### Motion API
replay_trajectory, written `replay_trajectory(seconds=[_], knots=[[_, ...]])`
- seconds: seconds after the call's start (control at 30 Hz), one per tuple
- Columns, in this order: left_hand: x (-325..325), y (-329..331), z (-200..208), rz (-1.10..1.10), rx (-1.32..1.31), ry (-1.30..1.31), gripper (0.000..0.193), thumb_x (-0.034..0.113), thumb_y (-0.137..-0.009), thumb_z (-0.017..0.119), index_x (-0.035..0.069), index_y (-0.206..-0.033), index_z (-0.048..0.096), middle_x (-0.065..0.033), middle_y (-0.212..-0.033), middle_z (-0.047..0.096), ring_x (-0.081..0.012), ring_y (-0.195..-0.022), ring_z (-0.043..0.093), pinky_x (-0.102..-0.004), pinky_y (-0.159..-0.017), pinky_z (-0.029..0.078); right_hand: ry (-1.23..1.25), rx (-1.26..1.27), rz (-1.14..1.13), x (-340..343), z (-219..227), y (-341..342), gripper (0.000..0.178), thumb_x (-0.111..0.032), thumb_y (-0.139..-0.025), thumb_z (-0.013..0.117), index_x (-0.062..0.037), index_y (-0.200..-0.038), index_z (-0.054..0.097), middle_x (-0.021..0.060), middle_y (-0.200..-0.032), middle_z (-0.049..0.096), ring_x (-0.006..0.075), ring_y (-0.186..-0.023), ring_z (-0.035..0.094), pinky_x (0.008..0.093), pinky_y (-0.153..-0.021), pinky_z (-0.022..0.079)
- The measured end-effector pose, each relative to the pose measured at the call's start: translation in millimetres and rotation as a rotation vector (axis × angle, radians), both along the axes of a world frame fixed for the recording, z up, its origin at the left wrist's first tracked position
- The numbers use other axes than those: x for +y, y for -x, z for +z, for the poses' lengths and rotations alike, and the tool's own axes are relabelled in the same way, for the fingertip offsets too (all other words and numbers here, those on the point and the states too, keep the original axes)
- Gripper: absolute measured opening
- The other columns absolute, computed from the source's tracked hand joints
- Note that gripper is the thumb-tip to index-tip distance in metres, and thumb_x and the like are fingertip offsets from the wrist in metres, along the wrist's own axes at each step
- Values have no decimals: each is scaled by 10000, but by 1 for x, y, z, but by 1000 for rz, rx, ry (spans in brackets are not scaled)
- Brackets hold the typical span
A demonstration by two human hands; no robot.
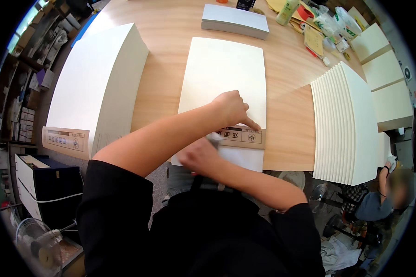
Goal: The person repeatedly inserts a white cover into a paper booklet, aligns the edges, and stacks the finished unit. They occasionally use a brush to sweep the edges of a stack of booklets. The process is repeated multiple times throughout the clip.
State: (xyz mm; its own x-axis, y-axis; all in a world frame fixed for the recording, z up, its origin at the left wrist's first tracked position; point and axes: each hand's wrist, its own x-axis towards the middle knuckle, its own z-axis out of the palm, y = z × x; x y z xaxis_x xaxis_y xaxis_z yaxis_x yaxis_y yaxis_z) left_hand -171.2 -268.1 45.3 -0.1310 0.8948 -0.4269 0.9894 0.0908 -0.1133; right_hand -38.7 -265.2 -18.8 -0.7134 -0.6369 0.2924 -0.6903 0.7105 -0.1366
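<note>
A cream paper sheet (222, 74) lies in front of me, with a brown printed paper band (249, 137) across its near end. White paper (247, 158) shows below the band, at the table's front edge. My left hand (230, 109) presses on the sheet near the band's upper edge, index finger stretched right and the other fingers partly bent. My forearms cross close to each other. Under the left forearm, my right hand (201, 157) is closed and blurred by motion at the band's left part. A greyish-white thing (214, 137) shows at its fingers, too smeared to name.
A tall paper stack (92, 78) with a brown band stands left, a fanned stack (342, 124) right. A smaller stack (235, 21), a bottle (287, 11) and orange-red tape (305, 12) lie at the back. Another person (376, 203) sits at far right.
</note>
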Motion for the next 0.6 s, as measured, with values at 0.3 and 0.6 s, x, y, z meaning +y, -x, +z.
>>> replay_trajectory(seconds=[0.3,0.6], knots=[[-11,2,-7,-95,73,-79,683,203,-1094,462,680,-1554,296,3,-1173,676,-181,-1087,693,-338,-962,495,15,196,-38,85,10,-24,194,-130,-762,653,-14,-912,692,99,-985,611,272,-941,610,407,-821,539],[-1,-4,14,-75,22,54,972,311,-872,856,639,-1583,280,18,-1279,664,-190,-1177,671,-343,-1009,476,169,153,-46,5,-1,-1,127,-113,-782,660,-13,-859,671,122,-919,635,271,-961,640,404,-827,534]])
